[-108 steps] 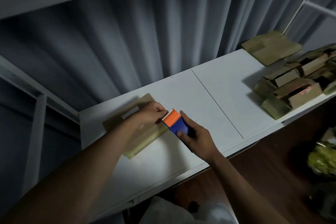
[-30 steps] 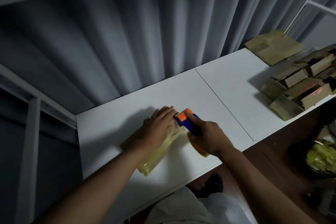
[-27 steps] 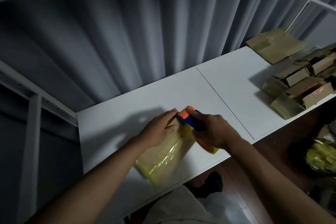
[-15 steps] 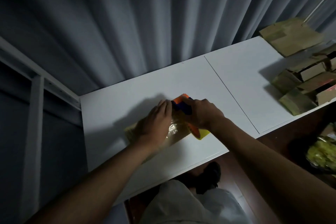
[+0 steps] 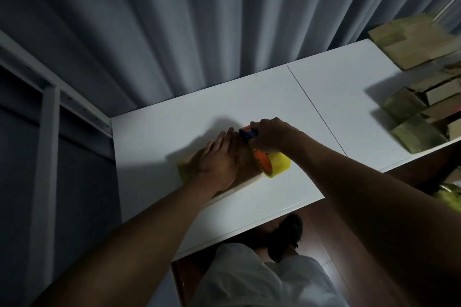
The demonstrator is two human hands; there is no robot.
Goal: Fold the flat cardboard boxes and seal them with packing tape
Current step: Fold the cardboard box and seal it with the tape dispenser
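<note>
Box: flat on tabletop, under left hand, fingers straight, together, pressing down. Tape dispenser: at box's right end, gripped by right hand, fingers curled round handle.

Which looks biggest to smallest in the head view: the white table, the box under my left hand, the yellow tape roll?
1. table
2. box, partly hidden under the left hand
3. tape roll, held by the right hand

All lie at similar depth, so the order seems safe.
</note>
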